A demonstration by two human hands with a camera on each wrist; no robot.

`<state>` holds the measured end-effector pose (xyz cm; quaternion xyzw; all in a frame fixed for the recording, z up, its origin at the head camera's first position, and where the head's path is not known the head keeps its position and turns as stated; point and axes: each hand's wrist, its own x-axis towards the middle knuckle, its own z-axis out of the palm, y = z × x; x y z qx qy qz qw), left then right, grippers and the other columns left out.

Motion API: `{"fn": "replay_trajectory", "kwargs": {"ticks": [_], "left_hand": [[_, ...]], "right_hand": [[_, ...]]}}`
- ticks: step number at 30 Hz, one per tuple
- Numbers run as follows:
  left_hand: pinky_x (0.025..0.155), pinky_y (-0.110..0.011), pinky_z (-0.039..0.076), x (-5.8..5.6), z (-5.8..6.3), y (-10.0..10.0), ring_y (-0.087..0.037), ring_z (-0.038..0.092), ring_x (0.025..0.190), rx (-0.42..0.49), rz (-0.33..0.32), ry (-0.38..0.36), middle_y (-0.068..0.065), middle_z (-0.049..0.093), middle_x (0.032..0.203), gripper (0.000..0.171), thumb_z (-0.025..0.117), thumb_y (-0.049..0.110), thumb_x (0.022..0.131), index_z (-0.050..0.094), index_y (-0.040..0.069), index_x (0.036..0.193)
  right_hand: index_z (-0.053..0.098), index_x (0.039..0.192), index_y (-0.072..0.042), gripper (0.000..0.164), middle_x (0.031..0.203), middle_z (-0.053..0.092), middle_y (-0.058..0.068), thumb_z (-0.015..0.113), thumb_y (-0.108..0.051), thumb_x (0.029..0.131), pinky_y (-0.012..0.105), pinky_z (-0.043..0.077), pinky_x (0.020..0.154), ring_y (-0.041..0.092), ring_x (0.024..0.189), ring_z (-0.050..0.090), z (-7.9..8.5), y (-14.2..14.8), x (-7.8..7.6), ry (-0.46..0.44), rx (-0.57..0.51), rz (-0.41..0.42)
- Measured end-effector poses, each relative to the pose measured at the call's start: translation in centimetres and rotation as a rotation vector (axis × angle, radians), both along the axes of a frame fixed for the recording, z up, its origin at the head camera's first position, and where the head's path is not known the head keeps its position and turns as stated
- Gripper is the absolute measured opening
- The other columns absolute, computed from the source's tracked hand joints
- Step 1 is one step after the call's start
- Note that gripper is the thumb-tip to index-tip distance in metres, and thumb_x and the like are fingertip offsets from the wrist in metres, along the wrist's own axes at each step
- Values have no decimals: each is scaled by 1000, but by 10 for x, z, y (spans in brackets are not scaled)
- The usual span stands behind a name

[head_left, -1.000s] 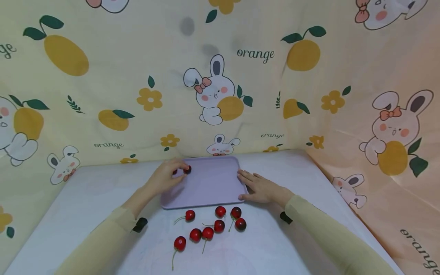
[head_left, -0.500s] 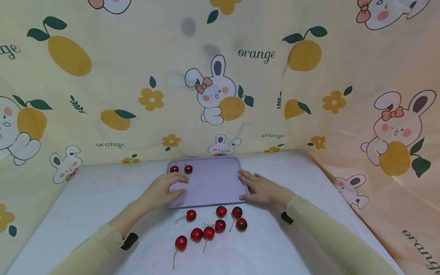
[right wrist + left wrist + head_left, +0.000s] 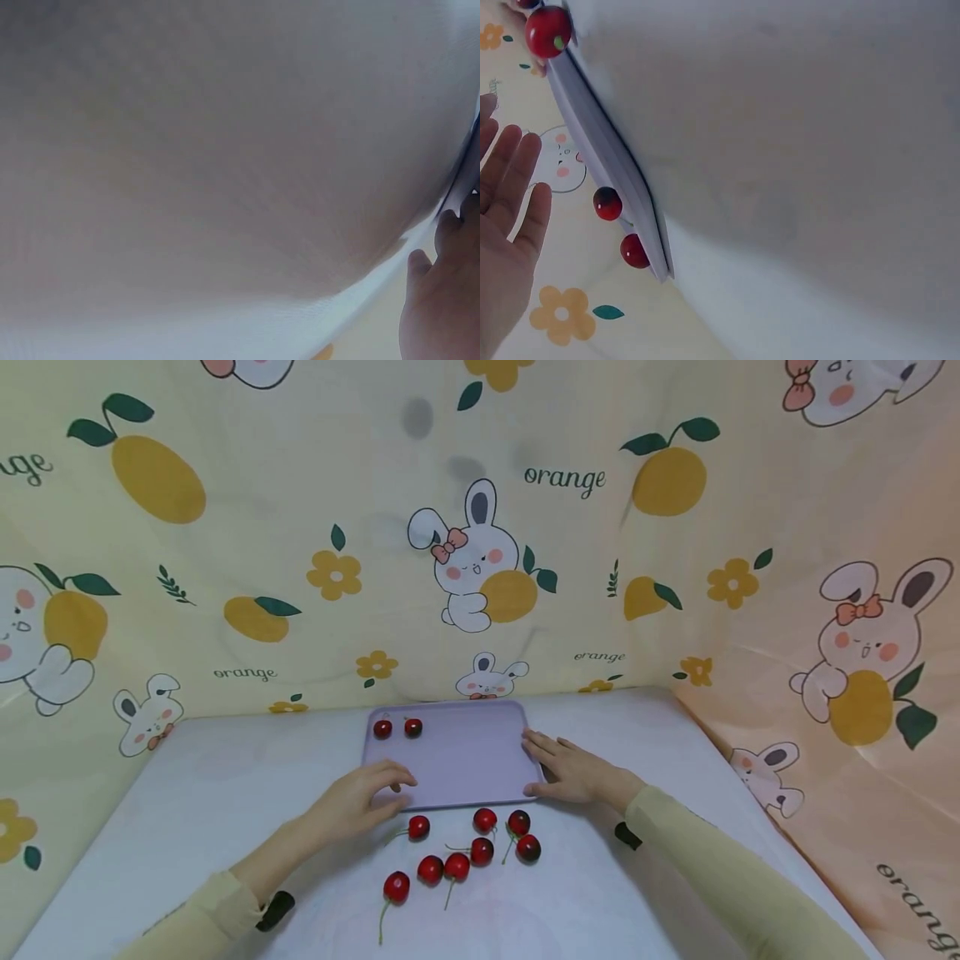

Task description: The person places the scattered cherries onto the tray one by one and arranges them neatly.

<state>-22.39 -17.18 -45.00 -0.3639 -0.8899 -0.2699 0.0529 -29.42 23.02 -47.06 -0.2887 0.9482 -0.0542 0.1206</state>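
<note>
A lilac tray (image 3: pixel 465 760) lies on the table, with two dark red cherries in its far left corner: a left cherry (image 3: pixel 382 729) and a right cherry (image 3: pixel 413 727). Over the tray's near left corner hovers my left hand (image 3: pixel 367 797), its fingers loosely bent and holding nothing. Just in front of those fingertips lies a stemmed cherry (image 3: pixel 418 828). In the left wrist view the fingers of this hand (image 3: pixel 514 202) are spread apart. My right hand (image 3: pixel 573 770) rests on the tray's right edge with its fingers extended; the right wrist view shows only part of this hand (image 3: pixel 442 300).
Several more cherries lie on the white table (image 3: pixel 600 893) in front of the tray, among them a front cherry (image 3: pixel 396 887) with a long stem and a rightmost cherry (image 3: pixel 528 849). A printed cloth (image 3: pixel 360 510) with rabbits and oranges hangs behind and at the right.
My left hand has released a cherry in the tray's far left corner and drawn back toward the near edge. The tray's left side has shifted slightly. My right hand stays at the right edge.
</note>
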Motion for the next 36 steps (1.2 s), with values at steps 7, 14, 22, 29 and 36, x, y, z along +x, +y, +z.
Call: {"fn": "replay_trajectory", "kwargs": {"ticks": [7,14,22,29,36], "left_hand": [[81,-31,60,7,-6,3,-10,66,94,-23,-47,-23,2,69,115,27,76,14,94,71,10,121],[83,-27,59,10,-6,10,-8,64,95,-106,-37,-62,3,68,113,30,76,20,94,71,13,123],[85,-28,59,10,-9,16,-8,64,95,-156,-16,-88,5,67,110,31,80,25,93,72,14,121],[89,-32,59,10,-11,18,-8,64,98,-172,-34,-84,7,66,110,31,80,27,93,73,15,121],[91,-32,58,10,-13,20,-6,62,98,-174,-48,-125,10,62,108,25,79,28,94,75,19,117]], "right_hand": [[18,167,-11,97,175,8,7,48,-72,98,52,15,128,28,159,15,0,0,1,-3,-16,11],[19,166,-10,96,175,9,8,48,-71,98,53,16,127,29,159,16,2,0,3,2,-22,11],[19,166,-10,95,175,8,7,49,-70,99,52,15,128,29,159,15,2,0,3,-4,-28,8],[18,166,-9,94,175,8,8,48,-69,100,53,16,127,30,159,15,1,0,3,3,-17,15],[18,166,-9,95,175,8,8,48,-70,100,53,16,127,30,159,15,0,1,1,6,-16,15]]}}
